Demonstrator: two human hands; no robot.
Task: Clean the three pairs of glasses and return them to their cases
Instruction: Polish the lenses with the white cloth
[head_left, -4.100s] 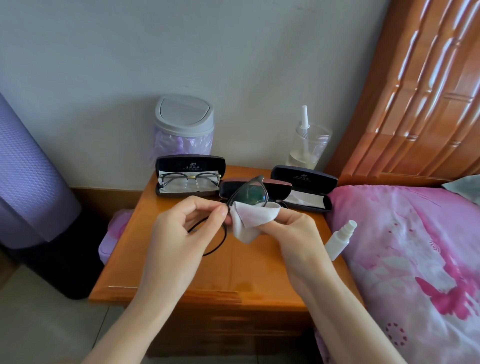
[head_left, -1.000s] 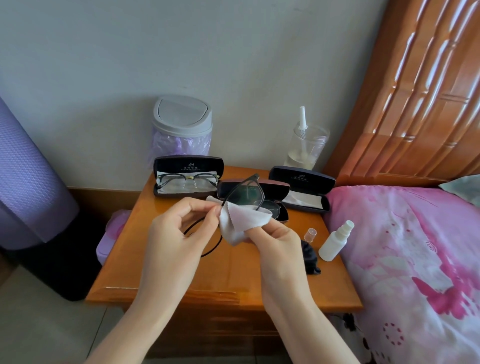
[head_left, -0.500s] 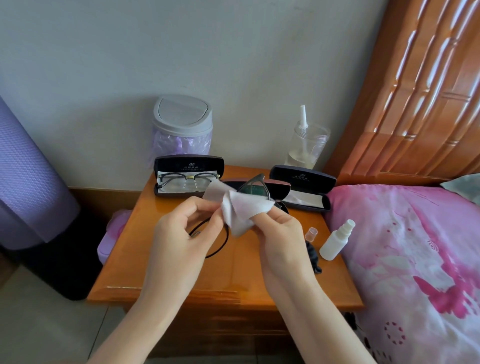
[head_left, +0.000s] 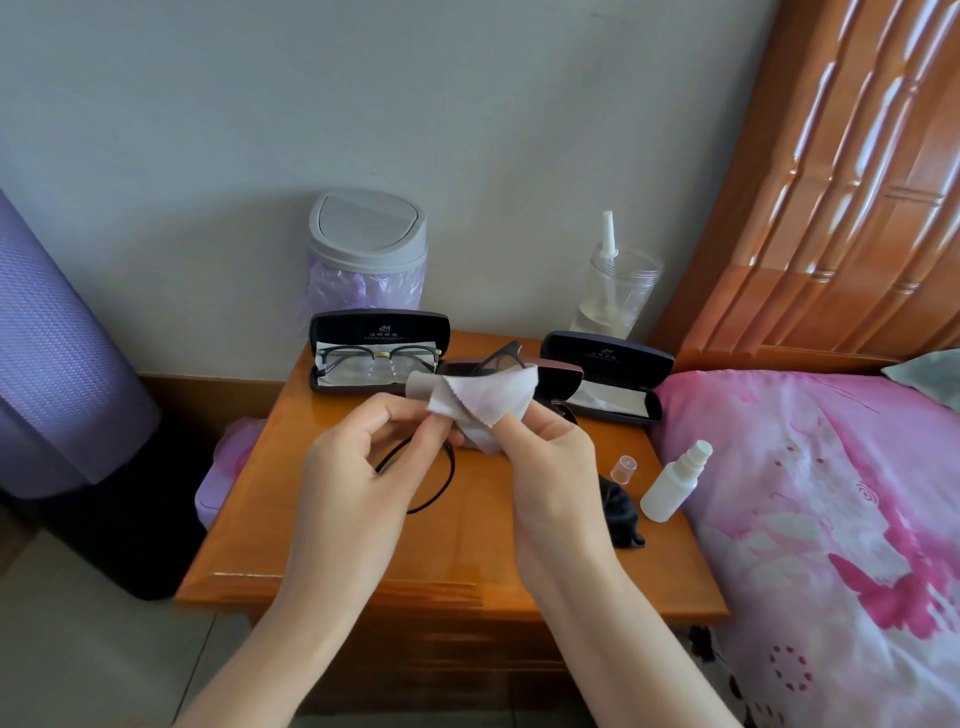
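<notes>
Above the nightstand (head_left: 322, 551), left grip (head_left: 358, 467) pinches glasses (head_left: 503, 355); right grip (head_left: 550, 467) pinches cloth (head_left: 483, 402) on them.

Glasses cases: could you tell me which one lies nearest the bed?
The right-hand case, open with only a white cloth inside; the other two lie farther left.

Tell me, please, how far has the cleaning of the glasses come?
Probably done: one pair lies in the left case. In hand: the left hand holds the black glasses, and the right hand pinches the cloth on them. Left: put this pair back. The right case shows only a liner, the middle case is mostly hidden, and all three cases stand open.
</notes>
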